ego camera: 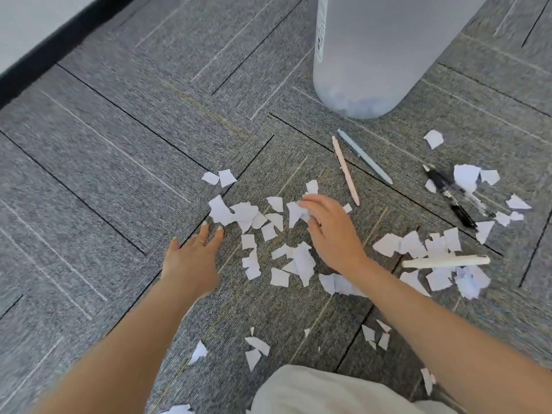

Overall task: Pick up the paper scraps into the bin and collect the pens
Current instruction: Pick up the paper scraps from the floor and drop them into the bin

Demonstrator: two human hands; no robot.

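At the bottom edge, closest to the viewer, a knee in pale trousers (328, 389) juts in over grey carpet (104, 174), with a few torn white paper scraps (257, 348) lying just beyond it. Two bare forearms reach forward from either side. The left hand (191, 258) lies flat with its fingers straight and spread, the fingertips touching the carpet just beside the edge of the main scatter of scraps (245, 216); it holds nothing. The right hand (331, 231) is over the middle of that scatter, fingers curled down around a small bunch of scraps (298, 210) — gathering them, by the look of it. Another heap of scraps lies to the right, with a white pen (445, 260) resting across it. Farther off lie a pink pen (346, 170) and a grey-blue pen (364, 156) side by side, and to their right two black pens (451, 192) among more scraps. Farthest away stands the frosted, translucent bin (373, 55), upright, with some paper showing through near its base. The paper-collecting step seems to be under way and far from done — most scraps are on the floor, and no pen has been gathered. The next move likely calls for tightening the right-hand bunch, perhaps sweeping more in with the flat left hand, then lifting it to the bin's mouth, which is out of view.
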